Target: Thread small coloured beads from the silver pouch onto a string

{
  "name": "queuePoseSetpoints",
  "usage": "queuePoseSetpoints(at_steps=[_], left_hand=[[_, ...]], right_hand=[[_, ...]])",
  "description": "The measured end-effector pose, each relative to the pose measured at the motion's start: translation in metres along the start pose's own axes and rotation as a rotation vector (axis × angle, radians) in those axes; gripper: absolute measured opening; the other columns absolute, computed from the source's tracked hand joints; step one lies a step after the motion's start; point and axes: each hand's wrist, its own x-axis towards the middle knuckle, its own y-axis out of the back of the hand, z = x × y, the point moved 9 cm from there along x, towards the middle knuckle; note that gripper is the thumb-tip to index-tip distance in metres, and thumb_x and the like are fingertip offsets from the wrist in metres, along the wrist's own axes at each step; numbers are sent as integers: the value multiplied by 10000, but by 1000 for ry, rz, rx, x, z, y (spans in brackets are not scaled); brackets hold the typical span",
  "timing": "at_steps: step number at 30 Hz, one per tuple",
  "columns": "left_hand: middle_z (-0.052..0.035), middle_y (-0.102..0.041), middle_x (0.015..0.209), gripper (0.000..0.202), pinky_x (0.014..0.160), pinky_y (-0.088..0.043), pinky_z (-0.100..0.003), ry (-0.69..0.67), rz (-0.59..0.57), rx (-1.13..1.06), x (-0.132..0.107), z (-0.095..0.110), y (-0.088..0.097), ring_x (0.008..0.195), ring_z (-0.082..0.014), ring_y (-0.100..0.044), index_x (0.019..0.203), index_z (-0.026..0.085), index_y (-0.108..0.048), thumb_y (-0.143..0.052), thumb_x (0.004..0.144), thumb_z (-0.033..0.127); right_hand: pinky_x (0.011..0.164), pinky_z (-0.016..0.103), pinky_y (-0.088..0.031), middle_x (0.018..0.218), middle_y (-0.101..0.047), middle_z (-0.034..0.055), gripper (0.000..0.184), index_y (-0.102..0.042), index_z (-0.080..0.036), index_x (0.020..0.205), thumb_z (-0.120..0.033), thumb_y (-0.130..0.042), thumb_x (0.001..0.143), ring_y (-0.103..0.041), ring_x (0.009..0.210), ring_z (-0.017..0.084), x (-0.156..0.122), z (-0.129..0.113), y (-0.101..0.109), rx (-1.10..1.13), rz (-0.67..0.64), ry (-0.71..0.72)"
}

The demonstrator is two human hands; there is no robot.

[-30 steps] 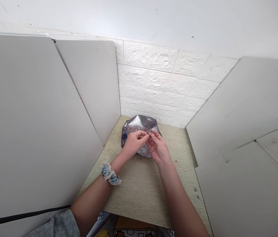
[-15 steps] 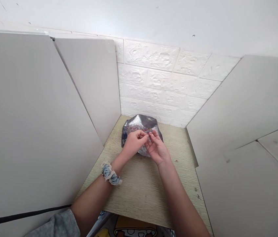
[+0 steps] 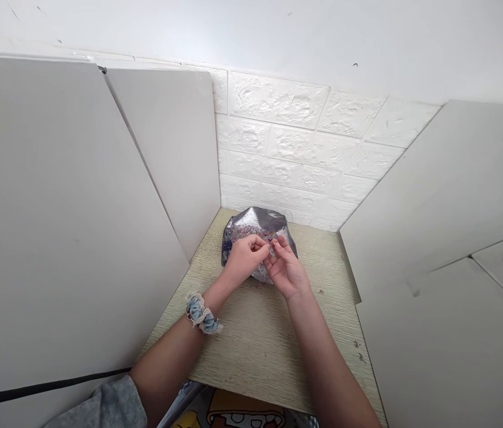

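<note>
Two grey partition panels stand on the left, the big near one (image 3: pixel 55 226) and a smaller far one (image 3: pixel 175 154). More grey panels (image 3: pixel 448 196) close the right side, with seams between them. Behind is a white brick-textured wall (image 3: pixel 296 148).

One pale wood-grain tabletop (image 3: pixel 260 339) runs between the panels. One black cable (image 3: pixel 55 386) crosses the lower left. A cartoon print (image 3: pixel 238 416) shows at the bottom edge, too cropped to read any writing.

One silver glitter bag (image 3: pixel 258 223) lies at the far end of the table, close to the wall. It is rumpled, its long axis runs left to right, and multicoloured bits show through it. I cannot tell which way its mouth faces.

The left hand (image 3: pixel 245 258) and right hand (image 3: pixel 288 270) meet just above the bag's near edge. The fingers of both are curled, and the fingertips pinch a small piece (image 3: pixel 272 244) between them, too tiny to identify.

One blue scrunchie (image 3: pixel 202 312) with a lace edge sits on the left wrist, and a grey sleeve (image 3: pixel 104 407) shows at the elbow. Two screw heads (image 3: pixel 358 351) sit near the table's right edge.
</note>
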Motion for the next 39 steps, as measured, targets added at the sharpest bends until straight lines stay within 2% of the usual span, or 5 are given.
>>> queuePoseSetpoints(at_steps=[15, 20, 26, 32, 39], left_hand=[[5, -573, 601, 179, 522, -369, -204, -9, -1, 37, -1, 1, 0, 564, -93, -501, 630, 142, -555, -517, 651, 315], [-3, -583, 614, 182, 529, -367, -198, 10, 0, -10, 0, 2, 0, 571, -87, -502, 628, 136, -584, -543, 645, 313], [20, -512, 516, 248, 365, -214, -173, 221, -184, -314, -2, -11, -14, 348, -7, -309, 625, 108, -578, -577, 640, 355], [-14, -561, 596, 283, 346, -156, -157, 274, -261, -480, -5, -14, -21, 345, 16, -303, 658, 90, -594, -595, 641, 372], [-22, -560, 598, 293, 337, -129, -158, 296, -315, -510, -7, -15, -27, 332, 26, -293, 630, 83, -570, -589, 654, 374]], right_hand=[[614, 170, -488, 705, -616, -56, 255, -550, -217, 794, -67, -621, 600, -585, 647, 61, 0, 1, 0, -39, -2, 0], [628, 172, -487, 697, -613, -57, 264, -545, -220, 803, -77, -629, 597, -586, 652, 59, -1, 2, -1, -63, -16, -2], [557, 158, -476, 693, -609, -58, 248, -552, -215, 790, -85, -630, 593, -563, 590, 47, -3, -1, -6, -103, -58, 15], [532, 171, -459, 627, -612, -61, 260, -554, -216, 755, -69, -628, 554, -538, 532, 51, -4, -12, -9, -185, -76, 103], [554, 217, -453, 571, -608, -60, 266, -591, -214, 756, -81, -620, 527, -533, 518, 71, -5, -20, -12, -283, -111, 184]])
